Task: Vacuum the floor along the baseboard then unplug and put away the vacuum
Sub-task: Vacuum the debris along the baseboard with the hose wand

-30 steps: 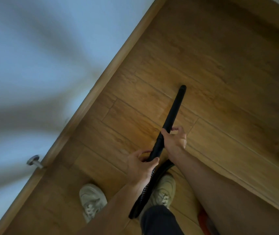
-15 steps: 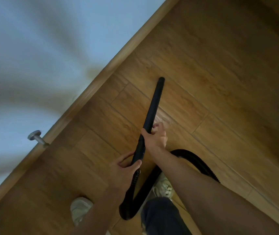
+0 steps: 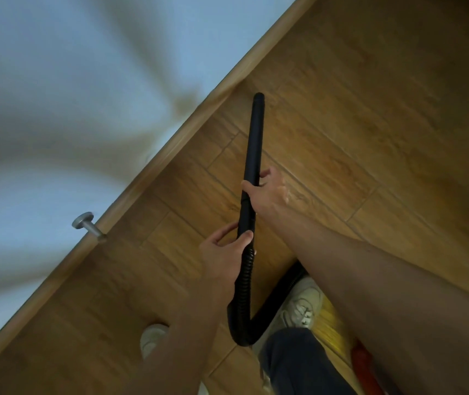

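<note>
Both grips (image 3: 267, 192) (image 3: 221, 252) round vac wand (image 3: 254, 155), long axis upward, tip nr baseboard (image 3: 170, 149).

A black vacuum wand (image 3: 256, 143) stands near the centre of the frame, a slim straight tube tilted slightly, its open tip close to the wooden baseboard (image 3: 187, 132) that runs diagonally from lower left to upper right. Below it a ribbed black hose (image 3: 243, 283) curves down, loops at lower centre and climbs rightward over the wood-plank floor (image 3: 370, 124).
</note>
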The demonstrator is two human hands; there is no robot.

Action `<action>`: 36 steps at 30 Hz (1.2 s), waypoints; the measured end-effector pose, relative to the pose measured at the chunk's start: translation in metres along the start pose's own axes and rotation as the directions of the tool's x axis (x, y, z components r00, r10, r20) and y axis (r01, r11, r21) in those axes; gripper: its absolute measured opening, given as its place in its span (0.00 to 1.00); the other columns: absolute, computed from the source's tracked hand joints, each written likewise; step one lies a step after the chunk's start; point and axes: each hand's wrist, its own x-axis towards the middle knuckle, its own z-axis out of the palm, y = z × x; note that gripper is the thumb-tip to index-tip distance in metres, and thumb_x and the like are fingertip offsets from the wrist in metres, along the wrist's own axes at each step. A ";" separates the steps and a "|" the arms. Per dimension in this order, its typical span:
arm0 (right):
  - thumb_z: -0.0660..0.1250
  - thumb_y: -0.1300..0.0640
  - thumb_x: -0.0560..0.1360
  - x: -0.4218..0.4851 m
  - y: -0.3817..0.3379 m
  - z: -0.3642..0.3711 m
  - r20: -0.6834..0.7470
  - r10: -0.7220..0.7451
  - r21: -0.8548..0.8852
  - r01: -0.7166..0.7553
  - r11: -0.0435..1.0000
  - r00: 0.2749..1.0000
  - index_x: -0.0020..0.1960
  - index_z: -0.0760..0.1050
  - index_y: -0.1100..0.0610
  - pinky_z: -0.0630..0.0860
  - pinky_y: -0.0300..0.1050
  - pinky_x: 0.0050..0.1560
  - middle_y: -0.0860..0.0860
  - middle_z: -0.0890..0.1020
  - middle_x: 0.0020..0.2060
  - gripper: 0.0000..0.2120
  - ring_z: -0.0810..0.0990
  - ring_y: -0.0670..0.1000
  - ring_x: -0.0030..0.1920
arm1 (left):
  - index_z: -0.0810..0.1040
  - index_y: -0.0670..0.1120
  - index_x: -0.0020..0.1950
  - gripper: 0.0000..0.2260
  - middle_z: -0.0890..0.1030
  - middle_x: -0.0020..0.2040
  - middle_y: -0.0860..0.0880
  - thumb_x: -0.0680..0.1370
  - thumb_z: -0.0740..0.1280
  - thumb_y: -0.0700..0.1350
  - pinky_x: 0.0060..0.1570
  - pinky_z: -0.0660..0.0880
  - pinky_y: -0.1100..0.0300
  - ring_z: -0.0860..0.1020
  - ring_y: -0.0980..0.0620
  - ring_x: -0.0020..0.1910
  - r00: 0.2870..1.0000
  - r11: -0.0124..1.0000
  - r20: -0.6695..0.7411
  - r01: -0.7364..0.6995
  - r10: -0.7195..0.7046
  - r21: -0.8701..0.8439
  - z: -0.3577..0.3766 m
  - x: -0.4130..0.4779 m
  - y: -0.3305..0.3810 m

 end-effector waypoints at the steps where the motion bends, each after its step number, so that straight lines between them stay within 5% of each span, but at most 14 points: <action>1: 0.73 0.51 0.74 -0.001 0.007 -0.004 -0.010 0.014 0.012 -0.014 1.000 1.000 0.53 0.68 0.52 0.74 0.42 0.29 0.51 0.80 0.47 0.15 0.81 0.52 0.41 | 0.84 0.48 0.50 0.10 0.86 0.37 0.41 0.71 0.77 0.39 0.32 0.81 0.57 0.83 0.46 0.34 1.000 1.000 0.012 0.009 -0.009 0.003 0.000 -0.003 -0.003; 5: 0.75 0.49 0.70 -0.016 0.035 -0.008 -0.081 0.075 0.050 -0.071 0.996 0.994 0.45 0.67 0.44 0.83 0.54 0.41 0.52 0.83 0.47 0.16 0.84 0.55 0.44 | 0.84 0.46 0.52 0.11 0.86 0.37 0.41 0.71 0.76 0.36 0.33 0.80 0.58 0.82 0.48 0.32 0.998 0.998 0.047 0.030 -0.032 0.054 -0.003 -0.012 -0.021; 9: 0.75 0.49 0.70 -0.041 0.050 0.001 -0.094 0.160 0.095 -0.151 0.984 0.983 0.49 0.68 0.47 0.84 0.58 0.38 0.54 0.83 0.45 0.16 0.84 0.56 0.41 | 0.84 0.45 0.53 0.12 0.86 0.36 0.42 0.71 0.76 0.36 0.34 0.79 0.56 0.82 0.47 0.32 0.997 0.992 0.076 0.021 -0.031 0.128 -0.028 -0.016 -0.034; 16: 0.74 0.53 0.73 -0.093 0.048 0.056 -0.094 0.137 0.112 -0.126 0.986 0.986 0.53 0.69 0.49 0.83 0.51 0.40 0.54 0.83 0.49 0.16 0.83 0.54 0.44 | 0.83 0.46 0.54 0.13 0.86 0.39 0.43 0.71 0.76 0.36 0.36 0.80 0.55 0.82 0.47 0.33 0.992 0.989 0.065 0.099 -0.106 0.105 -0.102 -0.015 -0.043; 23: 0.73 0.55 0.74 -0.103 0.019 0.111 -0.058 -0.034 0.046 0.037 0.998 0.998 0.53 0.71 0.55 0.81 0.46 0.31 0.54 0.82 0.47 0.14 0.83 0.52 0.38 | 0.84 0.47 0.52 0.12 0.86 0.40 0.42 0.70 0.78 0.37 0.44 0.83 0.47 0.83 0.44 0.35 0.992 0.992 0.038 0.124 -0.123 -0.027 -0.150 0.007 -0.029; 26: 0.74 0.55 0.74 -0.107 0.009 0.125 -0.077 -0.045 0.042 0.048 0.998 0.996 0.55 0.72 0.55 0.76 0.41 0.28 0.53 0.82 0.46 0.14 0.81 0.47 0.35 | 0.84 0.46 0.52 0.12 0.86 0.41 0.41 0.71 0.77 0.36 0.41 0.83 0.49 0.82 0.43 0.34 0.992 0.992 0.054 0.117 -0.115 -0.047 -0.163 0.013 -0.020; 33: 0.74 0.57 0.74 -0.143 0.028 0.146 -0.037 -0.007 0.034 0.008 0.999 0.999 0.52 0.71 0.54 0.76 0.39 0.27 0.52 0.83 0.42 0.13 0.82 0.47 0.33 | 0.84 0.45 0.49 0.11 0.86 0.41 0.42 0.70 0.77 0.34 0.33 0.81 0.53 0.84 0.39 0.38 0.978 0.977 -0.008 0.206 -0.206 -0.056 -0.193 -0.004 -0.040; 36: 0.74 0.56 0.73 -0.154 0.037 0.158 -0.006 -0.022 0.027 0.022 0.999 1.000 0.51 0.70 0.54 0.82 0.49 0.32 0.53 0.83 0.42 0.13 0.84 0.50 0.34 | 0.83 0.48 0.48 0.11 0.87 0.40 0.45 0.71 0.76 0.34 0.37 0.82 0.50 0.85 0.39 0.39 0.980 0.979 -0.042 0.190 -0.193 -0.070 -0.203 -0.010 -0.050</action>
